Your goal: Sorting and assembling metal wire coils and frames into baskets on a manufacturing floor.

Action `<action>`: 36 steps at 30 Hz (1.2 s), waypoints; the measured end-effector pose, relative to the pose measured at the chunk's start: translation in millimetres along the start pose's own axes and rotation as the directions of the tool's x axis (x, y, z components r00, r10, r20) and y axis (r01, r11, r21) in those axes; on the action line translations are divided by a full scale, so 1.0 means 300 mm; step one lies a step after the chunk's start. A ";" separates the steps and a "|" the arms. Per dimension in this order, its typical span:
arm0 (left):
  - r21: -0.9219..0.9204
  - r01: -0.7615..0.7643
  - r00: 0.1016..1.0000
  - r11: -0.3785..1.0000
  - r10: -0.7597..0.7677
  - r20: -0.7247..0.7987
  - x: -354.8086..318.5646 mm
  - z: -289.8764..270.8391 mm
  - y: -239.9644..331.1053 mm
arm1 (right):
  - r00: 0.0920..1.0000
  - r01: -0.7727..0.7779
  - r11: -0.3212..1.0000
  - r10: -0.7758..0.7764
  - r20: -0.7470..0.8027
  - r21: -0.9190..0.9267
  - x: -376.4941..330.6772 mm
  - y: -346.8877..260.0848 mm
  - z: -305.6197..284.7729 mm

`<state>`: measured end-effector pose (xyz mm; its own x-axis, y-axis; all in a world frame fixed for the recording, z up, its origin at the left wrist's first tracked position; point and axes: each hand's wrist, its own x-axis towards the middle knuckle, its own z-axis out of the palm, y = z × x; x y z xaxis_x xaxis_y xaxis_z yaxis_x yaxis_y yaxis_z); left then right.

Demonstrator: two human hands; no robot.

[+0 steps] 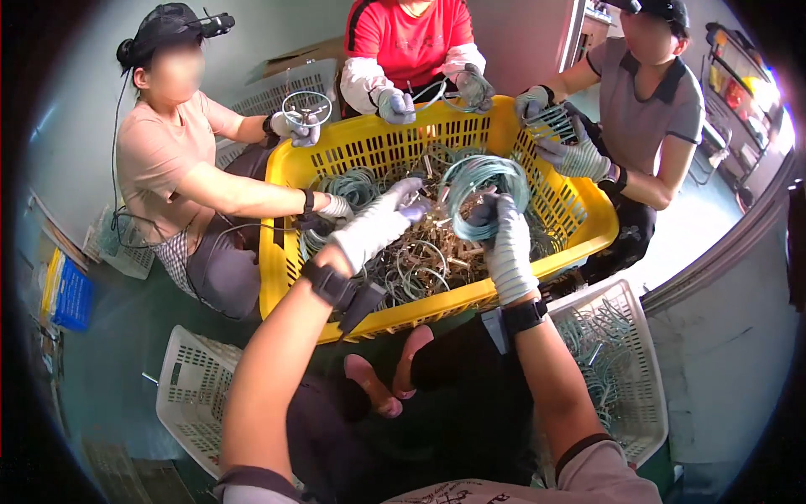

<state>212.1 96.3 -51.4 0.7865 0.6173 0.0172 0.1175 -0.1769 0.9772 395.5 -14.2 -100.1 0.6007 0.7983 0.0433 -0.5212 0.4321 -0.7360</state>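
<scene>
My right hand (508,248), in a striped work glove, grips a bundle of pale blue-green wire rings (474,176) at its lower edge. The bundle is held up over the right half of a yellow slatted basket (411,319). To its left, my left hand (382,223), gloved the same way, reaches over the basket with fingers stretched toward the rings and apart from one another. Beneath both hands lies a heap of small brownish metal pieces (457,244) mixed with loose wire rings (424,269). Another ring bundle (348,189) rests inside the basket's left side.
Three people sit around the basket; the left one holds a ring (307,109), the right one a set of rings (550,126). A pale crate (193,395) stands by my left leg. Another crate (642,361) with rings is at my right.
</scene>
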 end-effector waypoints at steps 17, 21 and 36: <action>0.161 -0.164 0.846 0.973 0.222 -0.484 -0.394 -0.158 -0.068 | 0.601 -0.108 0.861 0.454 0.657 -0.497 -0.272 0.053 0.353; 0.128 -0.130 0.875 0.983 0.174 -0.452 -0.412 -0.184 -0.053 | 0.619 -0.262 0.802 0.566 0.544 -0.536 -0.250 0.055 0.318; 0.521 -0.481 0.574 0.705 0.703 -0.421 -0.436 -0.202 0.024 | 0.831 -0.287 0.840 0.458 0.317 -0.460 -0.216 0.061 0.304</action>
<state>73.4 60.8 -33.9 0.2783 0.5527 0.7856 0.0204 -0.8211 0.5704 291.7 -19.6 -54.7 0.0681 0.9939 -0.0868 -0.3316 -0.0595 -0.9415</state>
